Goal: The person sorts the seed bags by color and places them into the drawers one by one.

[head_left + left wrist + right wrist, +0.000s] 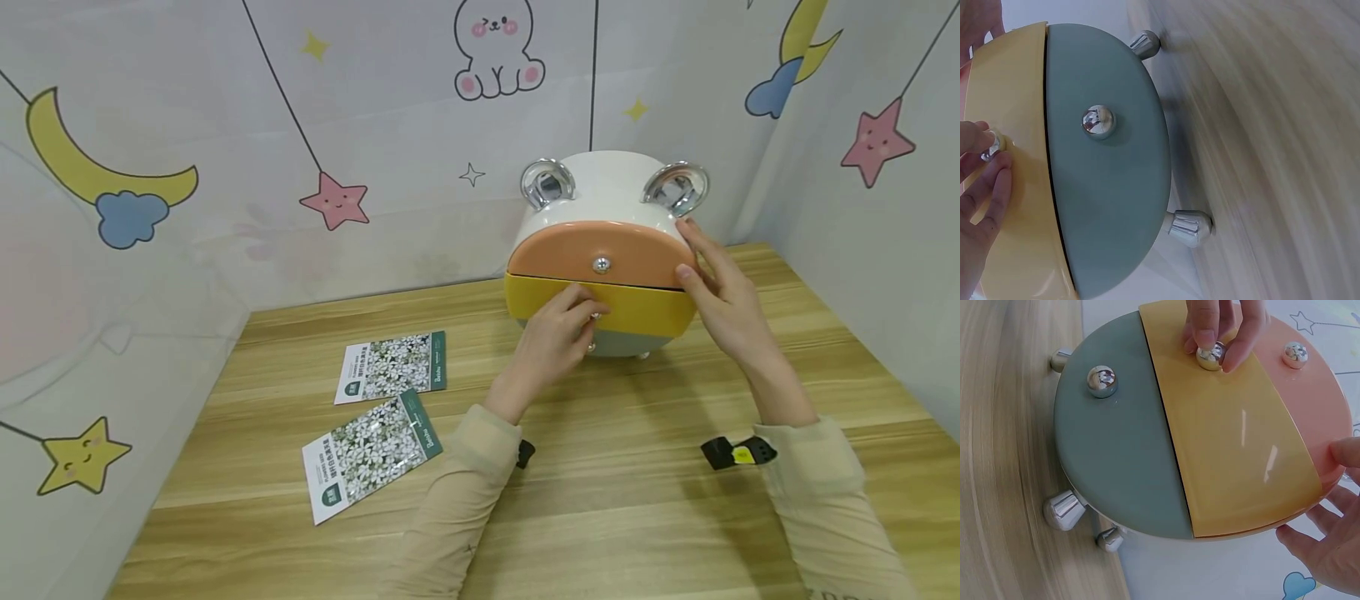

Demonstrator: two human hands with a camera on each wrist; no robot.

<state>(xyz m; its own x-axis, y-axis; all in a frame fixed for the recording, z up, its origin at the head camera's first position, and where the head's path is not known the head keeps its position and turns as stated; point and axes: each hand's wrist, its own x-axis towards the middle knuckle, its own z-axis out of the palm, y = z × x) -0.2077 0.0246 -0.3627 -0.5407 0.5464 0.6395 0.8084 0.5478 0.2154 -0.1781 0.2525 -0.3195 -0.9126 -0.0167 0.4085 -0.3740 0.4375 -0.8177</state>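
A small rounded drawer box (609,185) with a white top and silver ears stands on the table. Its front has an orange drawer (558,252), a yellow drawer (652,311) and a grey-green drawer (1110,187). The yellow drawer stands slightly proud of its neighbours, with a thin dark gap along its top edge. My left hand (553,335) pinches the yellow drawer's silver knob (1210,357) between thumb and fingers. At the box's right side, my right hand (726,304) rests with extended fingers along the side and its thumb on the orange front's edge.
Two seed packets with white flowers, an upper one (397,367) and a lower one (375,450), lie on the wooden table (622,517) left of my left forearm. A patterned cloth wall (420,208) rises close behind the box. Short silver feet (1190,227) hold the box up.
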